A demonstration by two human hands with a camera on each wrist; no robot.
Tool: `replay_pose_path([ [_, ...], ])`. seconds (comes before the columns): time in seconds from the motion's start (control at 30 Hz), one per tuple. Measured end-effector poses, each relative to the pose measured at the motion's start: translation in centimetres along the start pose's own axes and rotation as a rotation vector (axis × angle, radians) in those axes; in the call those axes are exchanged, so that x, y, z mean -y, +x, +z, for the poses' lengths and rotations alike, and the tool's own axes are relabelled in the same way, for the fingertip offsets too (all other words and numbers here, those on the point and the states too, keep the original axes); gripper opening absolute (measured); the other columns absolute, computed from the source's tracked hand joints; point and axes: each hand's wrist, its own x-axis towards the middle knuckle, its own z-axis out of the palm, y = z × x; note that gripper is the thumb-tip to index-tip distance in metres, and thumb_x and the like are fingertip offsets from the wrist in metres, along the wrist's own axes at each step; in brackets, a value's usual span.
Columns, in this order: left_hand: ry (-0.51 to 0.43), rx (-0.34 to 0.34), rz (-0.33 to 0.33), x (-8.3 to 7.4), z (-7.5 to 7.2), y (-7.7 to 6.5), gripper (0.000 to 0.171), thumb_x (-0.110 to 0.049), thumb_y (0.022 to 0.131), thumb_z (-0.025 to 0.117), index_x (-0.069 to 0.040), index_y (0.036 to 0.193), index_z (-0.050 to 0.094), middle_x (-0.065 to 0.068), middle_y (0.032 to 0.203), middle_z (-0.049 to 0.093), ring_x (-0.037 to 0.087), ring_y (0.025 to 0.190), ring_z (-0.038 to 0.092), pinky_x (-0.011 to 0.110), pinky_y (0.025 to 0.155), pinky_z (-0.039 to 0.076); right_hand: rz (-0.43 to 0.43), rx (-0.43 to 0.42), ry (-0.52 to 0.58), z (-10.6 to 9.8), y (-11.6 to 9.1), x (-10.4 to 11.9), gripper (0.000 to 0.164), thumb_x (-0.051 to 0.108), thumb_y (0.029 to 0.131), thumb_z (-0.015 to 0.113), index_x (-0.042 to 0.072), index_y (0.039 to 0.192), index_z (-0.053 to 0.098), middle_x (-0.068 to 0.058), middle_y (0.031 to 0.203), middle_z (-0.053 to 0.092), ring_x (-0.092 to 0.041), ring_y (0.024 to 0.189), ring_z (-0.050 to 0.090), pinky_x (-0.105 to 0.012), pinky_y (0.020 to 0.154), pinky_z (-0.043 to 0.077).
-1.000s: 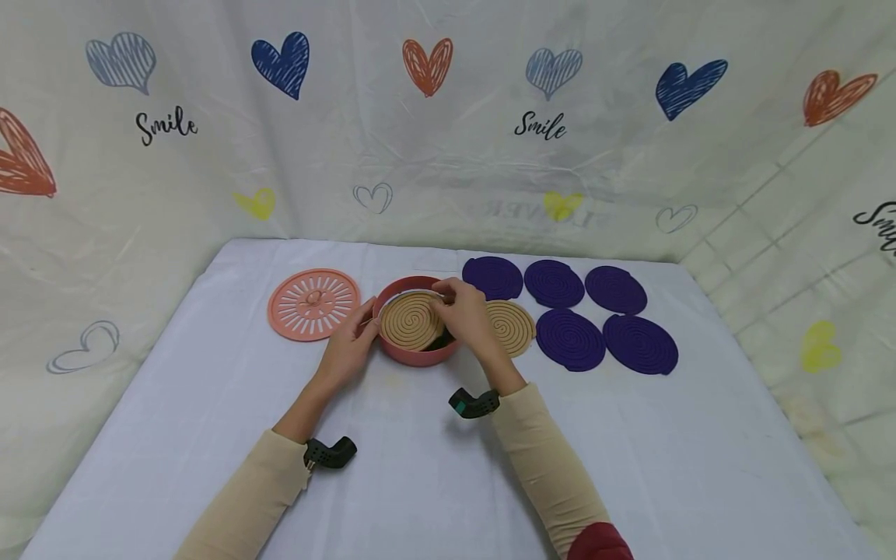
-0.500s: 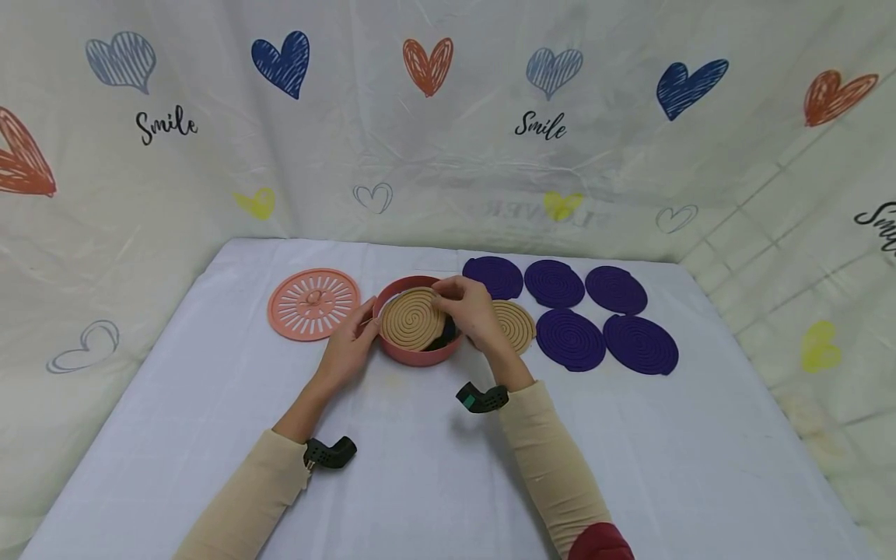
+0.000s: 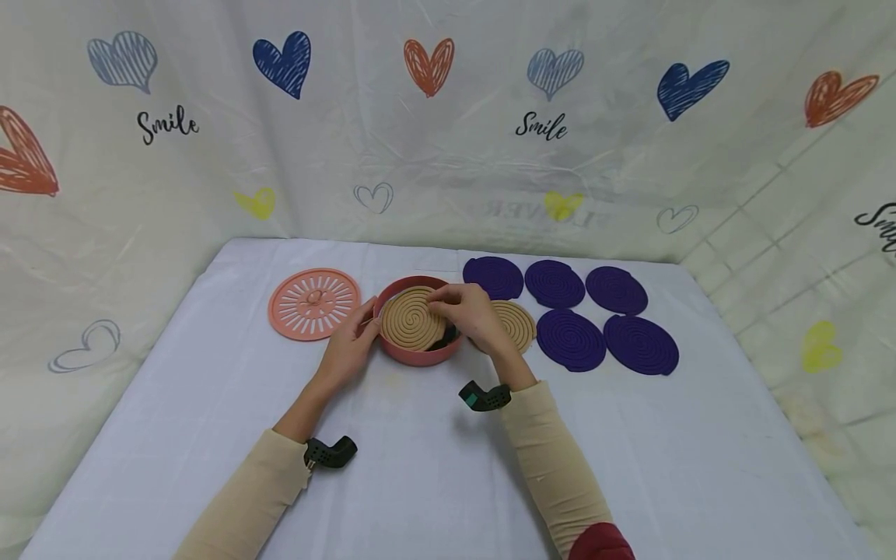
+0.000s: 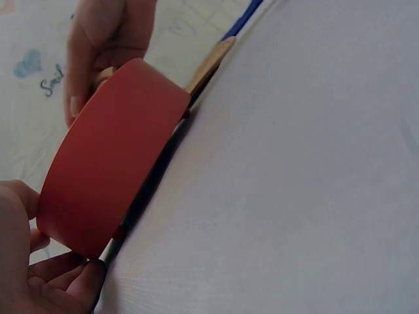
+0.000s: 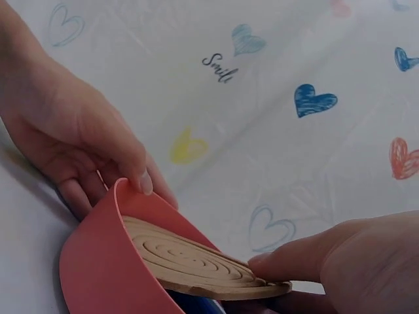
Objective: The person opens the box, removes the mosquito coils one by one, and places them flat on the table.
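My right hand (image 3: 470,315) pinches the edge of a tan mosquito coil (image 3: 413,319) between thumb and fingers. In the right wrist view the coil (image 5: 190,258) slants, its far side inside a round coral-red holder (image 5: 98,268) and its near edge raised above the rim. Something dark blue lies beneath it there, mostly hidden. My left hand (image 3: 348,346) grips the left side of the holder (image 3: 418,358), thumb at the rim. From the left wrist view, the holder (image 4: 111,157) shows its outer wall, with left-hand fingers (image 4: 72,278) at its lower end.
A slotted coral lid (image 3: 313,305) lies left of the holder. Another tan coil (image 3: 513,327) is on the white-covered table (image 3: 392,482), partly behind my right hand. Several purple coils (image 3: 570,340) lie flat farther right. A printed curtain (image 3: 448,155) stands behind the table.
My right hand has shifted slightly right, and the tan coil has tilted a little within the holder. My left hand keeps its place on the holder.
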Motion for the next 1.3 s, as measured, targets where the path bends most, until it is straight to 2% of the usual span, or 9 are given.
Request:
replay_pose_path([
  [0.23, -0.010, 0.002, -0.001, 0.07, 0.02, 0.01, 0.058, -0.038, 0.105, 0.048, -0.015, 0.157, 0.034, 0.004, 0.159, 0.042, 0.023, 0.143, 0.047, 0.043, 0.116, 0.042, -0.011, 0.008, -0.016, -0.16, 0.10, -0.17, 0.018, 0.016, 0.094, 0.070, 0.010, 0.109, 0.076, -0.009, 0.108, 0.072, -0.013, 0.072, 0.061, -0.025, 0.064, 0.054],
  [0.47, -0.018, 0.003, 0.005, 0.04, 0.02, 0.08, 0.058, -0.037, 0.105, 0.049, -0.015, 0.157, 0.035, 0.006, 0.157, 0.044, 0.024, 0.142, 0.048, 0.043, 0.115, 0.043, -0.010, 0.007, -0.017, -0.27, 0.02, -0.01, 0.017, 0.015, 0.094, 0.070, 0.009, 0.107, 0.077, -0.009, 0.103, 0.073, -0.013, 0.071, 0.061, -0.033, 0.068, 0.058],
  [0.7, -0.021, 0.002, 0.002, 0.01, -0.01, 0.08, 0.058, -0.036, 0.105, 0.049, -0.014, 0.157, 0.035, 0.006, 0.157, 0.044, 0.024, 0.142, 0.048, 0.043, 0.116, 0.043, 0.012, 0.004, 0.010, -0.47, 0.17, -0.06, 0.016, 0.017, 0.093, 0.071, 0.010, 0.107, 0.078, -0.009, 0.105, 0.074, -0.013, 0.074, 0.065, -0.031, 0.071, 0.060],
  [0.87, -0.022, 0.004, -0.006, -0.04, -0.05, 0.06, 0.057, -0.036, 0.105, 0.049, -0.016, 0.157, 0.035, 0.006, 0.157, 0.044, 0.024, 0.142, 0.048, 0.043, 0.116, 0.042, 0.024, -0.016, 0.027, -0.55, 0.18, -0.06, 0.017, 0.018, 0.093, 0.071, 0.010, 0.107, 0.077, -0.008, 0.105, 0.075, -0.014, 0.081, 0.065, -0.036, 0.077, 0.062],
  [1.13, -0.048, 0.005, -0.002, 0.02, -0.06, 0.02, 0.056, -0.033, 0.105, 0.049, -0.015, 0.157, 0.035, 0.008, 0.158, 0.043, 0.025, 0.142, 0.048, 0.042, 0.116, 0.042, -0.011, -0.047, 0.051, -0.68, 0.17, -0.06, 0.017, 0.014, 0.094, 0.070, 0.008, 0.108, 0.077, -0.011, 0.106, 0.075, -0.015, 0.080, 0.065, -0.048, 0.083, 0.060],
  [1.3, -0.077, 0.002, 0.012, 0.01, 0.02, 0.08, 0.055, -0.027, 0.105, 0.050, -0.011, 0.156, 0.037, 0.013, 0.155, 0.045, 0.028, 0.140, 0.049, 0.043, 0.115, 0.043, -0.043, -0.079, 0.071, -0.85, 0.09, -0.12, 0.016, 0.014, 0.093, 0.071, 0.007, 0.105, 0.077, -0.013, 0.102, 0.075, -0.014, 0.075, 0.063, -0.048, 0.079, 0.060],
])
